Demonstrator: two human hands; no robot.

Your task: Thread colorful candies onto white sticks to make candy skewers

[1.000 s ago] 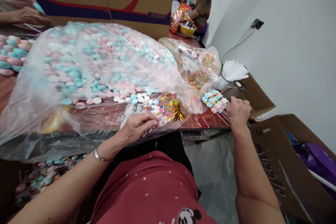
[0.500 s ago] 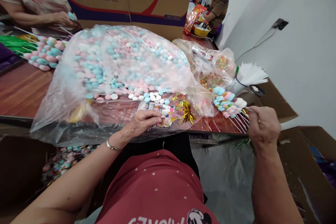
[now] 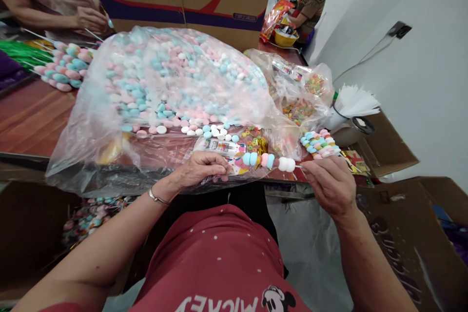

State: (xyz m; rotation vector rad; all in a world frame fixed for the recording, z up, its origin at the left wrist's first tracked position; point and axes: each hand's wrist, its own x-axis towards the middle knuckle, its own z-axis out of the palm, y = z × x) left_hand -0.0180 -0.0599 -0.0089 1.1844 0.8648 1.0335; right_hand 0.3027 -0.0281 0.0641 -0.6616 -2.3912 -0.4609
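My right hand [image 3: 331,183] is closed around the thin white stick of a candy skewer [image 3: 268,161]. The skewer lies level, threaded with blue, pink and white candies, and points toward my left hand [image 3: 204,168]. The left fingers are pinched on the edge of a printed plastic wrapper [image 3: 239,165] with a coloured pattern. Just behind it lies a stack of clear printed wrappers [image 3: 219,146]. Gold twist ties [image 3: 261,145] and small ring candies [image 3: 249,133] are beside these. A pile of finished skewers [image 3: 320,144] sits beyond my right hand.
A large clear bag of pastel candies [image 3: 175,78] spreads over the table [image 3: 29,129]. White sticks [image 3: 356,100] stand in a container at right. Open cartons [image 3: 402,234] flank my knees. Co-workers sit at far left and at the back; a big carton [image 3: 219,24] stands behind the bag.
My right hand has moved left from the skewer pile, bringing one skewer level in front of me. My left hand stays pinched near the wrappers. The view has shifted slightly.
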